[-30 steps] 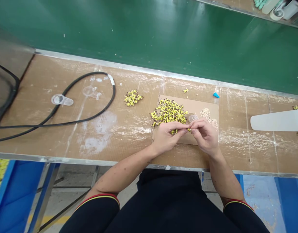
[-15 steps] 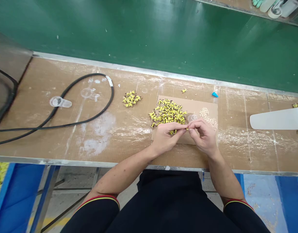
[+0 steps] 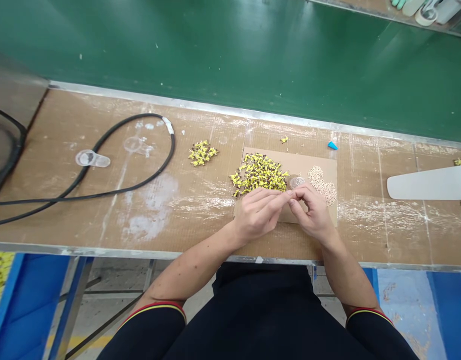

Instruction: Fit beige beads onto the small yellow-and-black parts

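Yellow pieces (image 3: 262,172) lie heaped, apparently many left. Our left hand (image 3: 257,214) meets our right hand (image 3: 313,212); what they grip, we can't tell.

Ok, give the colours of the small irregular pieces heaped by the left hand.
The small irregular pieces are yellow and dark brown, clearest in the head view.

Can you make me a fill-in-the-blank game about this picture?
The big pile by the left hand is mostly coloured ____.
The looped cable is mainly coloured ____.
The small pointed piece is coloured ____.
Near the right hand, pale bits lie on brown ____.
Missing words: yellow; black; blue; cardboard.
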Demonstrator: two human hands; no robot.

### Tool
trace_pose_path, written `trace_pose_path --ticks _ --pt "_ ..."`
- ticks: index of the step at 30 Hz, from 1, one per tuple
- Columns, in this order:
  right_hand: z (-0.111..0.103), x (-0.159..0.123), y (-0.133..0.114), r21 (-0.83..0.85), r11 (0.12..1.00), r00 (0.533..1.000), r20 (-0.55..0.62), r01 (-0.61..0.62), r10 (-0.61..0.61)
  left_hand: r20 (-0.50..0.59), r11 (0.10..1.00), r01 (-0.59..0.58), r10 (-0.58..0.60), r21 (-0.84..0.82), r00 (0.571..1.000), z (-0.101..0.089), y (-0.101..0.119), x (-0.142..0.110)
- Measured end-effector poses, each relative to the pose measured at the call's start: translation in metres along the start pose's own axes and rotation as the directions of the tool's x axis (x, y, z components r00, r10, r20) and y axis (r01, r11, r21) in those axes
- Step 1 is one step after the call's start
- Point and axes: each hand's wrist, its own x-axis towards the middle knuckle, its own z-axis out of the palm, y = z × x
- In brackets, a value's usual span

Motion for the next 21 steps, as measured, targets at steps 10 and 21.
trace_pose_path --ticks 10,21 --pt "0.003 -0.001 0.003 0.162 0.978 0.991 0.059 -0.130 0.121 0.003 1.000 0.027 -0.027 0.005 1.000 0.001 -0.001 -0.003" --pt "-0.008 -0.007 0.006 0.404 0.893 0.969 -0.051 -0.200 0.240 0.104 0.843 0.452 -0.442 -0.292 0.891 -0.018 -0.010 0.007"
